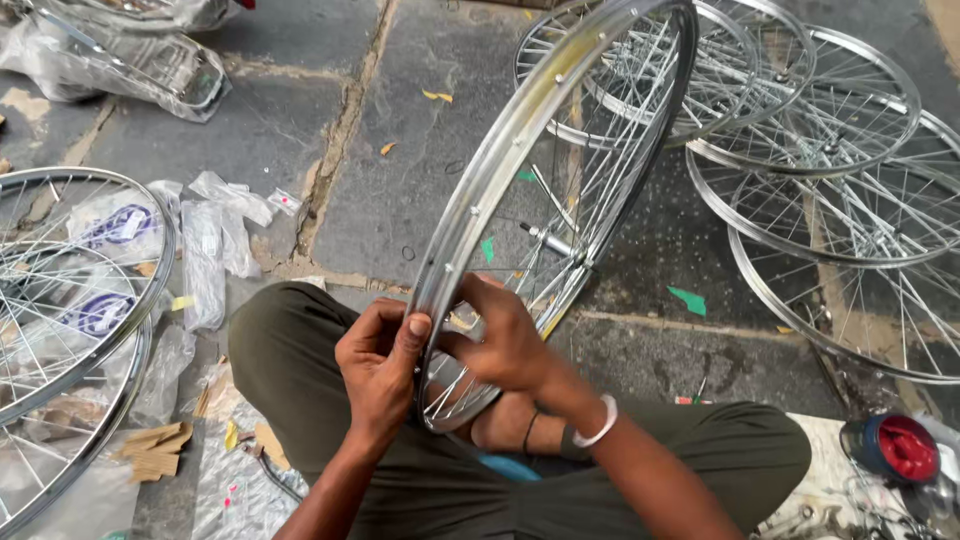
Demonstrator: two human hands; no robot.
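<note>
Head view, looking down: a person sits cross-legged on a stone floor [420, 150], and a chrome bicycle wheel [560, 180] stands tilted on edge before the knees, its lowest part resting in the lap, its top leaning away toward the far edge of the floor. The left hand [380, 365] is curled around the near part of the rim from outside, thumb pressed on the rim's edge, fingers closed on it. The right hand [505, 340], a white bangle and a dark band at its wrist, reaches in among the spokes and pinches something small at the rim's inner side; what exactly it pinches is too small to tell. The hub and axle [548, 240] sit near the wheel's middle.

Finished wheels [840, 160] lie stacked flat at the far right edge of the floor, more wheels [70, 290] at the left edge over plastic wrappers [215, 240]. A red-capped tin [895, 448] stands at the near right corner.

Judged from this hold, the wheel balances only on the lap and the left hand's grip; if that grip loosens, the wheel may roll or topple onto the stack at right. Fingers among tight spokes could get pinched if the rim turns.
</note>
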